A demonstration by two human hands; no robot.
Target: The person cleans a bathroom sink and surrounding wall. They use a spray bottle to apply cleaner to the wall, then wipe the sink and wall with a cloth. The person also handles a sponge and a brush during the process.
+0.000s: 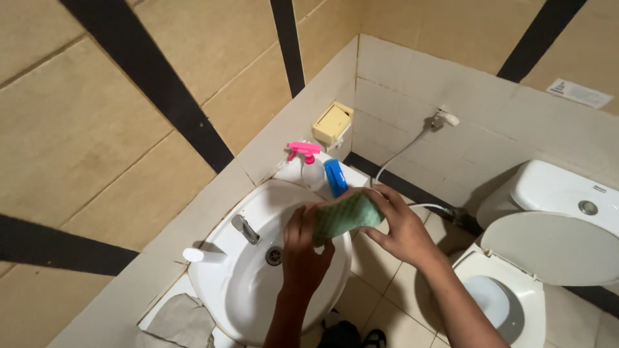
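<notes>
Both my hands hold a green cloth (347,218) stretched between them, just above the right rim of a white wash basin (258,293). My left hand (303,248) grips the cloth's lower left end over the bowl. My right hand (396,222) pinches its upper right end, out past the basin's edge. A chrome tap (245,229) and the drain (274,256) lie to the left of my left hand.
A spray bottle with a pink trigger (308,161) and a blue object (335,178) stand at the basin's far edge. A yellow box (332,124) hangs on the wall. A white toilet (548,251) with raised lid stands right. A grey cloth (180,322) lies lower left.
</notes>
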